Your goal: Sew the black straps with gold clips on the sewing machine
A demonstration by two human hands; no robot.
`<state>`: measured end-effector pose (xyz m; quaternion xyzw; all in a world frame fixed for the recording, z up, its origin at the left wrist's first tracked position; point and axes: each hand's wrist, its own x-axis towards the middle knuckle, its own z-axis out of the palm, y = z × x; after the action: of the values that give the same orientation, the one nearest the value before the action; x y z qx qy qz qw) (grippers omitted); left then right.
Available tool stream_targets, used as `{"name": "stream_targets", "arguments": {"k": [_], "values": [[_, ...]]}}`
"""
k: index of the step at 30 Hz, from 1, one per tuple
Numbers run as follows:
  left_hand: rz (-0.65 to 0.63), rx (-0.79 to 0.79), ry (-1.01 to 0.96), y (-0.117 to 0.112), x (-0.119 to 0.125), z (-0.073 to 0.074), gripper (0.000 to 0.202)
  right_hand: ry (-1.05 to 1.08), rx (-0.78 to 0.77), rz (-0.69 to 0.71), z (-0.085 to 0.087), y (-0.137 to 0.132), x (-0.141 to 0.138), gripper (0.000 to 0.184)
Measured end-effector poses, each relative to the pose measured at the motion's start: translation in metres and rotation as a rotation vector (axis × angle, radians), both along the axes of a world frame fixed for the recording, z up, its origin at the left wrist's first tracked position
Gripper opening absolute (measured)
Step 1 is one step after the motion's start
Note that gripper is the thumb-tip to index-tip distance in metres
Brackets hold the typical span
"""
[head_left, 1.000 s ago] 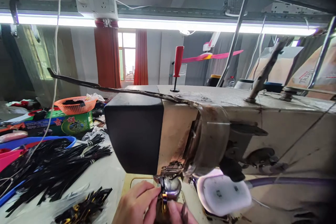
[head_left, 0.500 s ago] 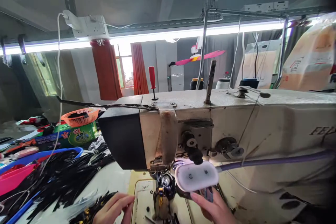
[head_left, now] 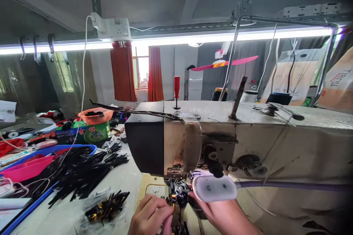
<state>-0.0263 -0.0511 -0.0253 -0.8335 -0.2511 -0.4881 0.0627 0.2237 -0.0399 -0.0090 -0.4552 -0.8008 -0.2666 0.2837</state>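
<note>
A sewing machine point(head_left: 220, 114) with a black end cover fills the middle and right. My left hand point(head_left: 151, 214) is at the left of its needle and presser foot area point(head_left: 178, 194), fingers curled and thumb pressed to them; what they hold, if anything, is hidden. From the right, my right hand point(head_left: 213, 211) reaches behind the white lamp point(head_left: 215, 188), a finger near the needle area. Most of its fingers are covered by the lamp and machine parts. Dark pieces point(head_left: 179, 227) lie below the presser foot beside my left hand.
Left of the machine, a plastic bag of black and gold pieces point(head_left: 106, 207) lies on the table. Behind it are bundles of black strips point(head_left: 91, 169), a pink tray point(head_left: 29, 169) and an orange basket point(head_left: 96, 116). A red-handled screwdriver point(head_left: 177, 88) stands upright on the machine.
The view has swung left, so the machine sits further right. My left hand has come closer to the presser foot. My right hand has moved up and in behind the lamp.
</note>
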Motion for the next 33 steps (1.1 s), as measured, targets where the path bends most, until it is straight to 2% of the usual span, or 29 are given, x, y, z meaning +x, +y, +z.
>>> {"name": "stream_targets", "arguments": {"k": [3, 7, 11, 13, 15, 18, 21, 24, 27, 30, 33], "values": [[0.028, -0.002, -0.052, 0.001, 0.011, 0.002, 0.023, -0.041, -0.029, 0.003, -0.002, 0.005, 0.003, 0.025], [0.089, -0.004, -0.082, 0.002, 0.021, 0.0, 0.018, -0.044, -0.061, 0.02, -0.022, 0.008, 0.008, 0.029], [0.164, -0.002, -0.027, 0.003, 0.03, 0.004, 0.016, 0.081, -0.058, -0.005, -0.037, 0.007, 0.011, 0.029], [0.235, 0.021, 0.016, 0.003, 0.036, 0.011, 0.017, 0.126, -0.115, 0.031, -0.034, 0.006, 0.013, 0.029], [0.314, 0.059, 0.076, 0.004, 0.041, 0.017, 0.021, 0.064, -0.15, 0.1, -0.023, 0.005, 0.014, 0.029], [0.407, 0.099, 0.184, 0.006, 0.048, 0.024, 0.026, -0.065, -0.079, 0.143, -0.001, 0.002, 0.012, 0.031], [0.482, 0.096, 0.256, 0.007, 0.052, 0.025, 0.026, -0.058, 0.015, 0.101, 0.016, -0.004, 0.004, 0.035], [0.505, 0.085, 0.286, 0.007, 0.053, 0.026, 0.025, -0.042, 0.02, 0.064, 0.02, -0.014, -0.006, 0.032], [0.495, 0.088, 0.281, 0.007, 0.051, 0.026, 0.023, -0.043, -0.008, -0.039, 0.011, -0.022, -0.019, 0.024], [0.479, 0.084, 0.27, 0.008, 0.05, 0.027, 0.023, -0.041, -0.059, -0.201, -0.003, -0.028, -0.038, 0.017], [0.463, 0.088, 0.243, 0.007, 0.048, 0.027, 0.026, -0.016, -0.103, -0.311, -0.015, -0.032, -0.055, 0.029]]}}
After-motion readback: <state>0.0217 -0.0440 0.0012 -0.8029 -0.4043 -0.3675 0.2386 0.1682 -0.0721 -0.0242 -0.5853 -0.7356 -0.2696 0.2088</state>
